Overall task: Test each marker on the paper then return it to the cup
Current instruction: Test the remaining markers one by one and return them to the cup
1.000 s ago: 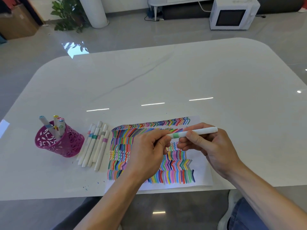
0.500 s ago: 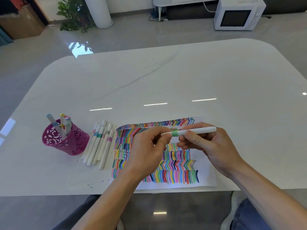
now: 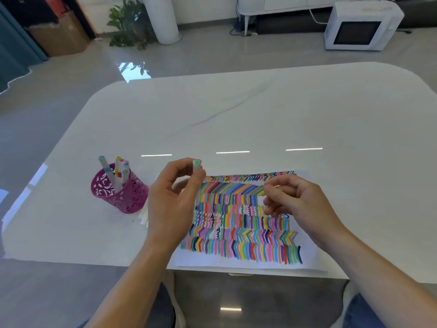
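Now the left hand [image 3: 172,204] pinches the marker [image 3: 196,166] upright near the cup [image 3: 125,197].

The green-capped marker [image 3: 196,165], formerly horizontal between both grips, now stands upright in the left grip [image 3: 173,202] alone; the right grip [image 3: 299,203] has released it.
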A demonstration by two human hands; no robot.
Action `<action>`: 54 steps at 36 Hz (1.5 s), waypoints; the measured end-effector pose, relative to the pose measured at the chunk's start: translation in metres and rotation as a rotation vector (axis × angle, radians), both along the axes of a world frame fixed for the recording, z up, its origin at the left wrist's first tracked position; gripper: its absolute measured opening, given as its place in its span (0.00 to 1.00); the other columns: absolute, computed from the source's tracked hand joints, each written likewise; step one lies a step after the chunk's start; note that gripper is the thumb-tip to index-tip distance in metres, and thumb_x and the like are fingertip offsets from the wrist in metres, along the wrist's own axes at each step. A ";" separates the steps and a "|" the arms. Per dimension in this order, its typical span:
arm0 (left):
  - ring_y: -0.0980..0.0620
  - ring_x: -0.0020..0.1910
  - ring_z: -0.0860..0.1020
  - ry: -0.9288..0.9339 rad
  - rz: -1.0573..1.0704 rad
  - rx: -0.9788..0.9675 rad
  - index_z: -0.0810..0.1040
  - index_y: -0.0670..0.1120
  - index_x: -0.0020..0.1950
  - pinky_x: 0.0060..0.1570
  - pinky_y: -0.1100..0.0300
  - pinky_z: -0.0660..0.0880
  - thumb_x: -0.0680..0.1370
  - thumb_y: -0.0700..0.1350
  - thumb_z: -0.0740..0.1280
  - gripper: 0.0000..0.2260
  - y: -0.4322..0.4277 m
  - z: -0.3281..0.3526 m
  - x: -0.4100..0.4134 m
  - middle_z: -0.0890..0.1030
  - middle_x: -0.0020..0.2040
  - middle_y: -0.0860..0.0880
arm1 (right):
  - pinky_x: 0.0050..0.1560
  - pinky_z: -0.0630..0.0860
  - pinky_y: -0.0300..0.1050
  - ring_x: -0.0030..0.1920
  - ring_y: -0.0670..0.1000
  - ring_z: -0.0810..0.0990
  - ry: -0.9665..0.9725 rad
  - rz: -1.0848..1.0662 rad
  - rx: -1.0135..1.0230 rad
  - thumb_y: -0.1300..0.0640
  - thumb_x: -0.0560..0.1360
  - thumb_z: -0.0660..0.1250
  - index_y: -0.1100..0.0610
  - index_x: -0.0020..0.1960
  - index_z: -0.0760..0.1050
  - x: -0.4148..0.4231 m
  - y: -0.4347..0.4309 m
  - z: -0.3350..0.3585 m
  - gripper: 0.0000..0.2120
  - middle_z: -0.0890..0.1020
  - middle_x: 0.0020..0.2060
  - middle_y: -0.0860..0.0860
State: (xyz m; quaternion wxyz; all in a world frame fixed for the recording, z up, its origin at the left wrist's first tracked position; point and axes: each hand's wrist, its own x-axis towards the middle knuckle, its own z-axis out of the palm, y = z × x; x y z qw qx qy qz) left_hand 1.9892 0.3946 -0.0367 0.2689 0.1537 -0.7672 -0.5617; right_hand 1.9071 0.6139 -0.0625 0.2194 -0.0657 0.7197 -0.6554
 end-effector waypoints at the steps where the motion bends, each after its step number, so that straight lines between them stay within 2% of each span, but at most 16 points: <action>1: 0.54 0.49 0.82 0.007 0.027 -0.113 0.82 0.45 0.54 0.52 0.62 0.78 0.79 0.40 0.71 0.05 -0.004 0.001 0.003 0.84 0.48 0.53 | 0.38 0.84 0.43 0.36 0.57 0.86 0.008 0.007 0.010 0.59 0.79 0.70 0.58 0.54 0.81 0.001 -0.004 -0.001 0.05 0.87 0.38 0.57; 4: 0.56 0.50 0.81 0.048 0.100 -0.459 0.82 0.43 0.57 0.52 0.65 0.76 0.79 0.39 0.70 0.07 -0.021 0.003 0.013 0.83 0.50 0.52 | 0.37 0.83 0.43 0.36 0.56 0.86 0.024 0.037 0.033 0.59 0.79 0.70 0.58 0.54 0.81 0.006 -0.015 -0.004 0.04 0.87 0.37 0.56; 6: 0.59 0.50 0.80 0.073 0.156 -0.558 0.83 0.42 0.57 0.52 0.68 0.73 0.79 0.38 0.70 0.08 -0.032 0.004 0.018 0.82 0.51 0.51 | 0.38 0.83 0.44 0.36 0.56 0.86 0.035 0.078 0.049 0.59 0.79 0.70 0.58 0.54 0.80 0.010 -0.023 -0.008 0.04 0.87 0.37 0.56; 8: 0.60 0.51 0.78 0.100 0.212 -0.588 0.83 0.41 0.59 0.52 0.66 0.74 0.80 0.39 0.69 0.08 -0.040 0.007 0.022 0.81 0.52 0.49 | 0.39 0.83 0.44 0.36 0.55 0.87 0.060 0.109 0.078 0.59 0.79 0.71 0.57 0.54 0.80 0.012 -0.027 -0.012 0.04 0.87 0.37 0.55; 12: 0.62 0.52 0.76 0.152 0.341 -0.586 0.82 0.39 0.59 0.51 0.67 0.74 0.82 0.39 0.66 0.09 -0.056 0.013 0.028 0.78 0.53 0.50 | 0.39 0.83 0.42 0.35 0.51 0.87 0.130 0.147 0.189 0.57 0.79 0.71 0.55 0.53 0.80 0.012 -0.035 -0.018 0.04 0.87 0.37 0.52; 16: 0.63 0.53 0.75 0.142 0.442 -0.557 0.81 0.41 0.61 0.52 0.68 0.73 0.82 0.39 0.66 0.09 -0.072 0.016 0.033 0.78 0.53 0.50 | 0.38 0.83 0.41 0.35 0.50 0.87 0.150 0.160 0.241 0.57 0.79 0.71 0.54 0.53 0.80 0.011 -0.039 -0.024 0.04 0.87 0.36 0.50; 21: 0.59 0.51 0.77 0.085 0.477 -0.465 0.81 0.46 0.61 0.50 0.69 0.74 0.82 0.45 0.65 0.09 -0.087 0.015 0.038 0.79 0.52 0.50 | 0.38 0.82 0.42 0.34 0.51 0.86 0.137 0.160 0.241 0.57 0.79 0.71 0.54 0.52 0.81 0.011 -0.042 -0.025 0.03 0.87 0.36 0.51; 30: 0.57 0.53 0.78 0.193 0.520 -0.494 0.80 0.45 0.62 0.51 0.64 0.76 0.84 0.43 0.64 0.10 -0.094 0.020 0.040 0.78 0.55 0.50 | 0.40 0.84 0.45 0.35 0.53 0.87 0.140 0.174 0.236 0.58 0.79 0.70 0.55 0.53 0.80 0.012 -0.044 -0.025 0.04 0.87 0.36 0.52; 33: 0.60 0.52 0.77 0.082 0.500 -0.491 0.80 0.46 0.62 0.49 0.68 0.76 0.83 0.44 0.64 0.09 -0.097 0.016 0.038 0.79 0.55 0.50 | 0.40 0.84 0.46 0.35 0.52 0.87 0.144 0.182 0.245 0.58 0.79 0.70 0.54 0.53 0.80 0.012 -0.043 -0.025 0.03 0.87 0.37 0.51; 36: 0.57 0.52 0.77 -0.091 0.453 -0.482 0.80 0.48 0.62 0.46 0.75 0.73 0.82 0.45 0.65 0.09 -0.099 0.012 0.039 0.79 0.55 0.52 | 0.40 0.83 0.44 0.36 0.52 0.87 0.145 0.184 0.250 0.57 0.79 0.70 0.54 0.53 0.80 0.012 -0.042 -0.025 0.03 0.87 0.37 0.51; 40: 0.56 0.49 0.76 -0.353 0.420 -0.494 0.79 0.48 0.60 0.43 0.70 0.72 0.80 0.46 0.69 0.09 -0.103 0.003 0.040 0.80 0.53 0.52 | 0.40 0.82 0.41 0.36 0.50 0.87 0.145 0.186 0.264 0.57 0.79 0.70 0.53 0.53 0.80 0.012 -0.042 -0.024 0.03 0.87 0.37 0.50; 43: 0.55 0.49 0.76 -0.433 0.425 -0.509 0.78 0.46 0.61 0.45 0.62 0.74 0.80 0.46 0.69 0.11 -0.103 0.000 0.038 0.80 0.54 0.51 | 0.40 0.82 0.41 0.36 0.50 0.87 0.144 0.186 0.270 0.57 0.80 0.70 0.53 0.53 0.80 0.012 -0.042 -0.024 0.03 0.87 0.37 0.50; 50: 0.53 0.49 0.77 -0.347 0.461 -0.511 0.75 0.48 0.59 0.47 0.57 0.75 0.78 0.46 0.71 0.11 -0.098 -0.001 0.034 0.79 0.51 0.52 | 0.39 0.83 0.41 0.36 0.49 0.87 0.153 0.190 0.284 0.57 0.79 0.70 0.52 0.53 0.80 0.012 -0.041 -0.025 0.04 0.87 0.37 0.49; 54: 0.54 0.52 0.75 -0.241 0.465 -0.586 0.75 0.47 0.60 0.49 0.65 0.71 0.77 0.43 0.72 0.13 -0.092 0.002 0.033 0.76 0.53 0.52 | 0.39 0.83 0.42 0.35 0.50 0.87 0.152 0.192 0.271 0.57 0.79 0.70 0.52 0.53 0.80 0.011 -0.040 -0.024 0.04 0.87 0.37 0.49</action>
